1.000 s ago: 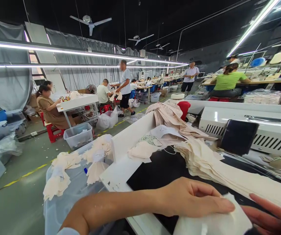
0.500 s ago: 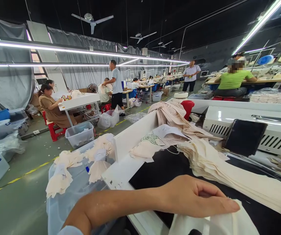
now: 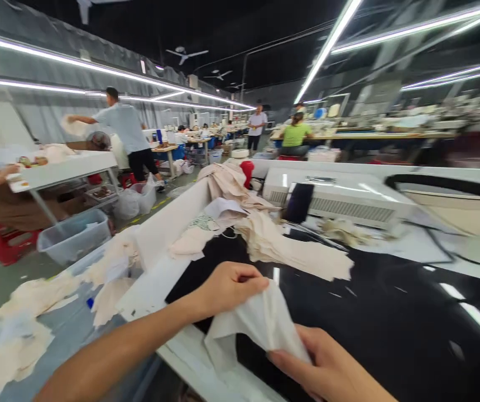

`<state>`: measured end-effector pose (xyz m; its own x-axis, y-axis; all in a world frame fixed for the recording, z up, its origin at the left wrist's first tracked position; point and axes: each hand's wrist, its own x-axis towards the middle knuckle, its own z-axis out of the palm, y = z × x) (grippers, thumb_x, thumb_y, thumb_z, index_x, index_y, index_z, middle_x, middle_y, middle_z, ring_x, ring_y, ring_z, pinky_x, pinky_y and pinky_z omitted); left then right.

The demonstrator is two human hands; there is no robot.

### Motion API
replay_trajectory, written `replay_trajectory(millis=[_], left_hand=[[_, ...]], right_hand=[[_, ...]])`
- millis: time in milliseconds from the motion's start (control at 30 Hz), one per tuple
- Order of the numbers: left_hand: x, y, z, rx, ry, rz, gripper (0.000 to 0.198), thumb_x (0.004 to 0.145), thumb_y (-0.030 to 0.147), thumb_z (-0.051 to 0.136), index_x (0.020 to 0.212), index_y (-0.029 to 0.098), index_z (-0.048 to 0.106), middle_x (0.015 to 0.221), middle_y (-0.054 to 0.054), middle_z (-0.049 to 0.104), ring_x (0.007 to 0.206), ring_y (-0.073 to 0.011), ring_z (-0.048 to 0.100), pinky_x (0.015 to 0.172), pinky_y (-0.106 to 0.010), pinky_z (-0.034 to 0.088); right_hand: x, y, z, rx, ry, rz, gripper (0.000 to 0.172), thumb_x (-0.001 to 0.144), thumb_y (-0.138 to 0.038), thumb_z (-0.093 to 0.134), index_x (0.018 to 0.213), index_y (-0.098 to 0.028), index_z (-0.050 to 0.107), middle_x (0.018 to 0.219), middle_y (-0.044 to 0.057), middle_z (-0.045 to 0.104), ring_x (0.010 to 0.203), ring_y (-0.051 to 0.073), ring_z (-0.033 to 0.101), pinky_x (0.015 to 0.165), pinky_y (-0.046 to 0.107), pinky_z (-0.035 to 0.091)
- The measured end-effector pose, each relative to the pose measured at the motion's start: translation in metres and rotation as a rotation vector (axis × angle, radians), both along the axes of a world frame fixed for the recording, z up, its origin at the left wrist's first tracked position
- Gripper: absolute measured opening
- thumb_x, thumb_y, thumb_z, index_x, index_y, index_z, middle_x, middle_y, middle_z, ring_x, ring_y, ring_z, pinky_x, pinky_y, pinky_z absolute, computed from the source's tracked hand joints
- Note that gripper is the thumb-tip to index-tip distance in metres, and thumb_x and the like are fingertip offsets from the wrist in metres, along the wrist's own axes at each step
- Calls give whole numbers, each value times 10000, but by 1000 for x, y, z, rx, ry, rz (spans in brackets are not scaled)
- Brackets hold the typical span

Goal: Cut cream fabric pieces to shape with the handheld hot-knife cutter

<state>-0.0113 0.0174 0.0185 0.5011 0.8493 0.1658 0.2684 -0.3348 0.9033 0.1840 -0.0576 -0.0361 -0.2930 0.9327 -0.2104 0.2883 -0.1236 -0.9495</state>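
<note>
The white cloth (image 3: 260, 315) hangs over the near edge of the black bench (image 3: 394, 312): your left grip (image 3: 229, 287) pinches its top, your right grip (image 3: 317, 360) its lower right side. Beyond it, stacked cream pieces (image 3: 296, 251) lie between you and the white vented housing (image 3: 340, 195); a beige fabric heap (image 3: 225, 181) sits behind them, beside something red (image 3: 247, 173).

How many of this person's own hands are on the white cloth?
2: the left hand pinches the white cloth at its top; the right hand grips its lower right edge.
</note>
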Motion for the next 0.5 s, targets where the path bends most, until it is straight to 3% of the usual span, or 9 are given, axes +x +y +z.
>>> replay_trajectory(millis=[67,167,200,333,367,433,500], left_hand=[[-7,2,4,58,9,-39,366,944,427,529,757,142,660,691,17,559,659,-127,483,596,-225,351],[-14,8,12,187,28,-92,333,990,393,537,788,164,670,765,16,620,736,-138,532,677,-232,380],[-16,10,14,293,76,-93,311,1011,376,531,833,173,686,797,13,644,754,-139,552,689,-234,385],[-12,5,11,1161,361,-95,307,1093,328,438,967,207,691,685,32,604,593,-113,530,538,-237,317],[-9,1,7,1300,390,-137,293,1098,315,437,974,208,680,661,39,588,562,-111,514,512,-245,299],[-2,-7,-5,1418,421,-250,282,1103,325,431,983,205,656,654,45,583,534,-114,506,483,-261,295],[5,-15,-18,1397,433,-328,308,1107,372,414,998,192,638,671,39,598,530,-125,518,470,-271,321]], right_hand=[[-4,-1,24,-33,-57,61,286,825,-403,692,703,-205,526,548,-91,362,464,73,303,451,221,234],[-1,5,39,155,-199,59,284,907,-352,590,687,-201,493,590,-74,388,526,86,373,482,204,296],[2,7,40,256,-278,36,300,938,-344,550,681,-200,496,593,-68,413,532,92,408,488,203,329],[21,14,35,508,-503,-72,266,985,-253,491,766,-192,631,695,-19,606,654,143,586,617,242,476],[26,14,34,532,-535,-94,239,984,-227,494,827,-196,672,755,-2,654,716,161,626,672,261,502],[33,15,31,586,-616,-124,233,984,-179,490,973,-211,720,889,33,715,849,193,681,777,301,535],[38,14,27,628,-704,-132,288,986,-134,474,1090,-224,727,998,55,737,953,205,697,853,323,548]])
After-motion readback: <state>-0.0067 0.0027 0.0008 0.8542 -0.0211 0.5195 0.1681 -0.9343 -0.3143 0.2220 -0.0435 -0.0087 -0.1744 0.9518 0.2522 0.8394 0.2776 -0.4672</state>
